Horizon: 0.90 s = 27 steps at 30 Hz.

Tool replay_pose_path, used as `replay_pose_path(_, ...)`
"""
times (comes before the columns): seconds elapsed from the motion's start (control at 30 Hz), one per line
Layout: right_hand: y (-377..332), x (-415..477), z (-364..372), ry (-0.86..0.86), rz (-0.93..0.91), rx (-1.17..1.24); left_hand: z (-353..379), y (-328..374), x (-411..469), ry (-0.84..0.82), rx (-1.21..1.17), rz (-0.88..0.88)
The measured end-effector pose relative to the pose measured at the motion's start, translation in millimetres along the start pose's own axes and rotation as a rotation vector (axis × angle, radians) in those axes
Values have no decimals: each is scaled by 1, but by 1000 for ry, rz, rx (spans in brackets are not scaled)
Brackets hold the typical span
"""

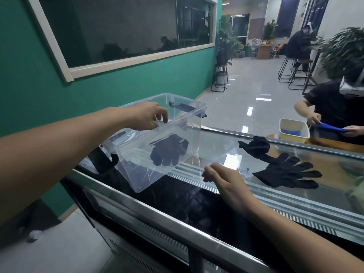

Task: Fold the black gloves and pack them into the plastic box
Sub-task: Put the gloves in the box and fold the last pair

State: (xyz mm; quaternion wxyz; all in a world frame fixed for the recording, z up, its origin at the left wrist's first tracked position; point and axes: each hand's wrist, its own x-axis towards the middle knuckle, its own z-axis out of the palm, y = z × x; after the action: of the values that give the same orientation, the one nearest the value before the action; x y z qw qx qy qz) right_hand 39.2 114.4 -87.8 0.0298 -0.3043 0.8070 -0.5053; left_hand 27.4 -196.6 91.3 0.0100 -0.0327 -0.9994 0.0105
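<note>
While tilted on the glass counter top (226, 150), clear plastic box (157, 142) with one black glove (169, 149) lying inside against its bottom. Black latch handle (102, 160) at the near left end. Right of the box, apart from it: a crumpled black glove (255, 145), then a flat pair of black gloves (285, 172) with fingers spread. Across the counter, a person in a black shirt (327, 101) handling blue cloth (331, 128) beside a cream tub (293, 131). Green wall (118, 85) and window (122, 26) behind. Left hand (145, 116) reaching over the box rim, fingers curled loosely downward, holding nothing clearly. Right hand (226, 180) palm-down just above the counter, near the box's corner, fingers bent inward, empty.
</note>
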Motion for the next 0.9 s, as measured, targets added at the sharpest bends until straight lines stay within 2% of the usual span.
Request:
replay_pose_path(0.33,-4,-3,-1,8,20,-2,-22,50,-10,445,-71,132)
replay_pose_path(0.6,-4,-4,-4,95,22,-74,18,110,-23,604,-90,225)
replay_pose_path(0.7,4,0,-9,162,-29,-222,55,129,-26,602,-164,193)
replay_pose_path(0.9,22,10,-37,272,-97,-464,139,143,-26,367,-355,55)
